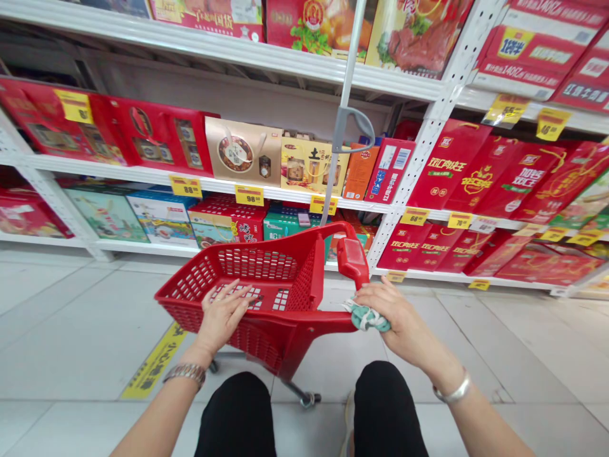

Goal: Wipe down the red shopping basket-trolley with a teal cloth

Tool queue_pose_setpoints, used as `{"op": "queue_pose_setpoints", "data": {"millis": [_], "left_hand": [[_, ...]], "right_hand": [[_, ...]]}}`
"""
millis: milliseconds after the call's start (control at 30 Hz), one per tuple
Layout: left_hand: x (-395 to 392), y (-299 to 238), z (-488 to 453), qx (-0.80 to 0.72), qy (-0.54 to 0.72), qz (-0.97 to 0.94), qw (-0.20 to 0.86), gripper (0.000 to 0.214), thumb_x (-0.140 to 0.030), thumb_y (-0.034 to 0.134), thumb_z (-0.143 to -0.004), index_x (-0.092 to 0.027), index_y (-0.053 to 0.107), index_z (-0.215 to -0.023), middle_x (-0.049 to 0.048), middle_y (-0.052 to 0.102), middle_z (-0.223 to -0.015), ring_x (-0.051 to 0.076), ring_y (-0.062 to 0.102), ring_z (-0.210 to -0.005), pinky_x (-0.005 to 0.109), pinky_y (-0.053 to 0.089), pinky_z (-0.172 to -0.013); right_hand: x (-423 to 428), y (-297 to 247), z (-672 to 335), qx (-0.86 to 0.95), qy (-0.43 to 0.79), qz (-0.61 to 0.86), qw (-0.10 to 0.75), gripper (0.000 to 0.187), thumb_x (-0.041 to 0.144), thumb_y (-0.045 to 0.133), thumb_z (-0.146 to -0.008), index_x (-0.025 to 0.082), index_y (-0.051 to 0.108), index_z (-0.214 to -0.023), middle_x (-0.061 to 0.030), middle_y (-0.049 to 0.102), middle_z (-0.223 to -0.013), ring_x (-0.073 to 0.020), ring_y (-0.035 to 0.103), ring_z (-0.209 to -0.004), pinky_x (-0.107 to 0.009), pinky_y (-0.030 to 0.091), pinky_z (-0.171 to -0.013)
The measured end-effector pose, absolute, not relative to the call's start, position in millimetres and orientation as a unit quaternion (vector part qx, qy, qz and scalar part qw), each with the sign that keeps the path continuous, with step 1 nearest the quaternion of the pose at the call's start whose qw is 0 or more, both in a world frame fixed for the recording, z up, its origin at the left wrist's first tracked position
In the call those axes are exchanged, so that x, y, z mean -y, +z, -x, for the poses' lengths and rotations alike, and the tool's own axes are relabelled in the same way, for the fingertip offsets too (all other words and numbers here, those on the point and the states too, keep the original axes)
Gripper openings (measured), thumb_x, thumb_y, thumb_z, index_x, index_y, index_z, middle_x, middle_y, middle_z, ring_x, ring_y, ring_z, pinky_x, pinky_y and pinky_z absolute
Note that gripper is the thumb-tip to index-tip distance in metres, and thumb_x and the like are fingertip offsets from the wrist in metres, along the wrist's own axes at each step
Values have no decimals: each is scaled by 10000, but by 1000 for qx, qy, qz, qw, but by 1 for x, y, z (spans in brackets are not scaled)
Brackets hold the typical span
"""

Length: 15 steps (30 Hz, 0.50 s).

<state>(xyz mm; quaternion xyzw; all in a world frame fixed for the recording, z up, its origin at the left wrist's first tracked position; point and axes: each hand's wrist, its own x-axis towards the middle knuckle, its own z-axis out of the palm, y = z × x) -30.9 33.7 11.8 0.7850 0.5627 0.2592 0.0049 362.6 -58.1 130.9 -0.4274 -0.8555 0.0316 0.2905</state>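
Note:
A red plastic shopping cart (266, 260) with a perforated basket stands in front of me, its grey pole (343, 120) rising toward the shelves. My left hand (221, 315) lies over the near rim of the basket, with a metal wristwatch (184, 373) on that wrist. My right hand (394, 317) presses a crumpled teal and white cloth (368, 317) against the cart's red handle (353, 261). The cloth is partly hidden under my fingers. A silver bangle (451, 390) circles my right wrist.
White metal shelves (214, 184) packed with red and multicoloured gift boxes run across the front and right, with yellow price tags (248, 195) along their edges. Below lies a pale tile floor (71, 343) with a yellow floor strip (155, 362). My black-clad knees (385, 406) show at the bottom.

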Motion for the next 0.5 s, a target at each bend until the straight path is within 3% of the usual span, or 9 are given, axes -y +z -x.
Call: {"op": "queue_pose_setpoints", "data": {"millis": [200, 367, 500], "left_hand": [[-54, 27, 42, -618, 215, -756, -18, 496, -356, 326, -963, -310, 652, -1334, 75, 462, -1563, 356, 256, -1529, 755, 52, -1173], [-39, 46, 26, -684, 303, -663, 19, 546, -386, 327, -976, -203, 550, -1440, 168, 489, -1535, 368, 317, -1503, 754, 109, -1173], [18, 69, -7, -606, 341, -714, 78, 569, -377, 179, -1026, -277, 366, -1554, 86, 470, -1567, 280, 304, -1517, 681, 147, -1213]], "right_hand": [[86, 123, -322, 859, 48, 387, 332, 594, -26, 469, -722, 242, 605, -1234, -81, 698, -1181, -243, 606, -1137, -552, 348, -1139], [104, 131, -278, 882, 86, 336, 319, 644, 4, 475, -706, 240, 569, -1298, -70, 682, -1253, -221, 593, -1165, -500, 347, -1157], [102, 136, -264, 905, 57, 308, 288, 667, 16, 480, -720, 256, 563, -1338, -50, 682, -1291, -210, 570, -1217, -487, 308, -1192]]}}
